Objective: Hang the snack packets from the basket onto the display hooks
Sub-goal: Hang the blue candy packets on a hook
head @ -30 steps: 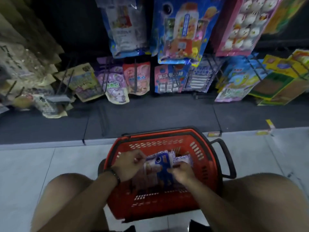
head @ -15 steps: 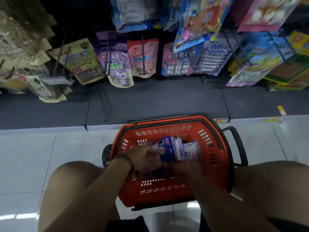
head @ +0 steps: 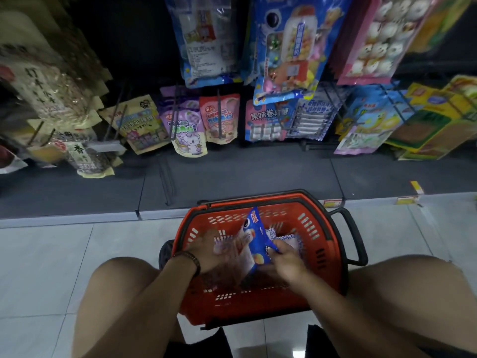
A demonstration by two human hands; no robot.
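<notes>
Down on the tiled floor (head: 51, 254), btwn the person's bare knees, head view: red basket (head: 313, 228) w/ black handle (head: 353, 236) on its right side, sitting just in front of the dark shelf base (head: 258, 171). Inside it: a few pale packets (head: 286, 237) w/ blue print lying flat, plus one blue snack packet (head: 254, 229) tilted up on edge, top corner poking toward the basket's far wall. Right hand (head: 287, 263) pinches that blue pkt at its lower edge, fingers curled on it. Left hand (head: 215, 250), beaded bracelet (head: 192, 259) at the wrist, is released: fingers straight-ish, motion-blurred, laid on a pale pkt just beside the blue one, gripping nothing. Above, display hooks (head: 219, 115) carry stock: purple pouch (head: 189, 133), pink pouch (head: 228, 126), big blue bags (head: 286, 47) higher up.
</notes>
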